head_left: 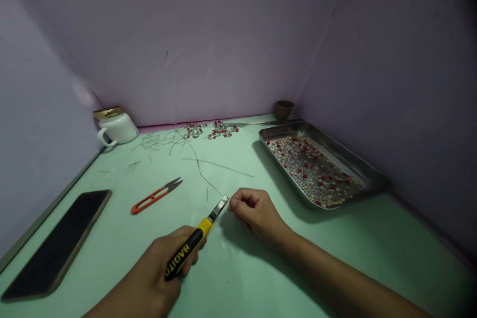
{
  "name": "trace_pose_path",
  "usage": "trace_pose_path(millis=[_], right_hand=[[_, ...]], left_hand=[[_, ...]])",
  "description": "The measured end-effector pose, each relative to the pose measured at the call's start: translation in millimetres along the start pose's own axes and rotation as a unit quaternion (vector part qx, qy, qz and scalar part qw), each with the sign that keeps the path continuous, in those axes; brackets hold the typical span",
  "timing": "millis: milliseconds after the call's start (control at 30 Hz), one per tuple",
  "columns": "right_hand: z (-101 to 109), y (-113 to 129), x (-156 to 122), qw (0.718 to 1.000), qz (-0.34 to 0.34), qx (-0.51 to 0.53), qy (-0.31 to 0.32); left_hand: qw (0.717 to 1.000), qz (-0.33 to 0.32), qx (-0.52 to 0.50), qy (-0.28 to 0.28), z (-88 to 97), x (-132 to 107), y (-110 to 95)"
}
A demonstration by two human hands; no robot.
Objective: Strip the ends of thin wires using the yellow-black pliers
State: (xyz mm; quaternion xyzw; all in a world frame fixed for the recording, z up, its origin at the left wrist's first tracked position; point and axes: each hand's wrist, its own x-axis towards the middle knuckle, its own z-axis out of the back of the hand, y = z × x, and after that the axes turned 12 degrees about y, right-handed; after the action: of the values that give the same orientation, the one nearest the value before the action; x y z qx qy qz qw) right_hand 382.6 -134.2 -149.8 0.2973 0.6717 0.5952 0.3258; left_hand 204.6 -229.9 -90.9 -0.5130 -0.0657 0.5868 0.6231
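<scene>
My left hand [167, 263] is wrapped round the grip of yellow-and-black pliers [190, 246], seen edge-on, their metal tip pointing up and to the right. A thin wire [201, 175] runs from the tangle at the back down to that tip and the fingers beside it. Thumb and index finger of my right hand [257, 213] are pinched together just right of the tip, at the wire's end; the end itself is too small to see. Red-handled thread snips [156, 196] lie to the left. At the back are clusters of red and clear beads [221, 129].
On the right, a metal tray [298, 194] holds many loose red, white and clear beads. A dark phone [55, 246] lies at the left edge. A white mug [119, 129] and a brown pot [283, 110] stand by the back wall. Loose wire pieces [219, 166] lie mid-table.
</scene>
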Motion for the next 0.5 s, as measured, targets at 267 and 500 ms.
trace_pose_path(millis=[267, 500], right_hand=[[-1, 0, 1, 0.999, -0.024, 0.036, -0.021], [-1, 2, 1, 0.998, -0.025, 0.047, -0.028]], left_hand=[[0.998, -0.018, -0.050, 0.017, 6.7, 1, 9], [0.996, -0.043, -0.071, 0.031, 9.5, -2, 19]])
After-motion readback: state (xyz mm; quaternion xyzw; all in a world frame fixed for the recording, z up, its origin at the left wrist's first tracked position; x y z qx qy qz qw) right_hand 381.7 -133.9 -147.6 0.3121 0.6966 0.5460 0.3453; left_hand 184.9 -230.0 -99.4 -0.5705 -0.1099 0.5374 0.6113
